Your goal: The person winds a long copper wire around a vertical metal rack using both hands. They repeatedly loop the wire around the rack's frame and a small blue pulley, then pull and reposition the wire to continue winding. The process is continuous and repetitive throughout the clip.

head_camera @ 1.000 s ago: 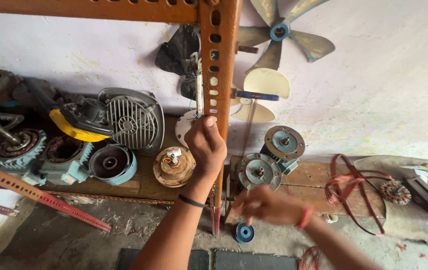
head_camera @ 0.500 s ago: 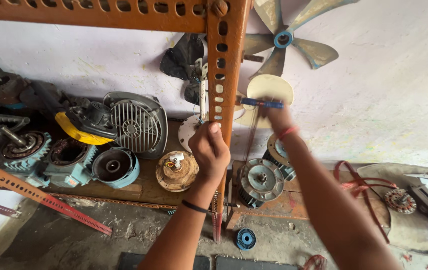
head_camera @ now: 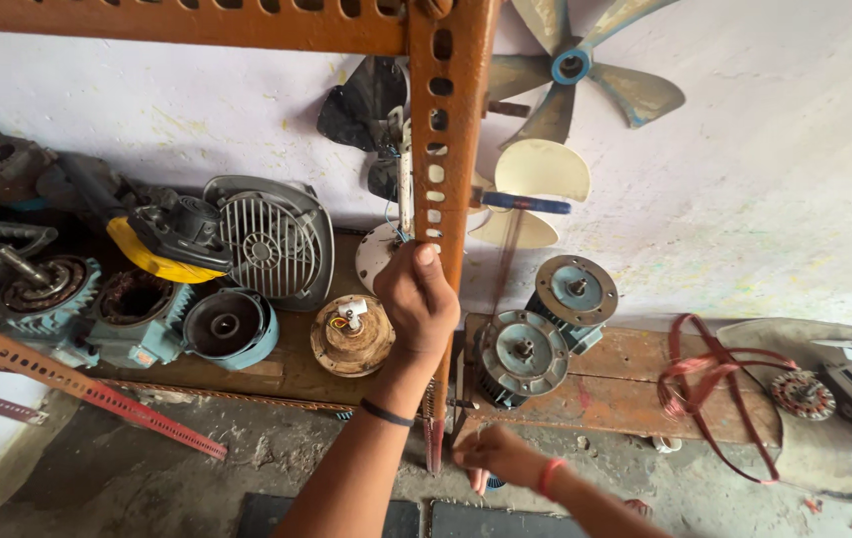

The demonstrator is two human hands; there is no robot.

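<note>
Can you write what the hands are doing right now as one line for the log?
left hand: grip around orange slotted upright | right hand: low at the upright's foot, grip unclear | nearby: two grey motors on wooden shelf

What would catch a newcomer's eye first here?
The orange slotted upright running down the centre, with the left hand wrapped around it and the right hand at its foot. Behind, fan blades hang on the wall above motors on a bench.
</note>
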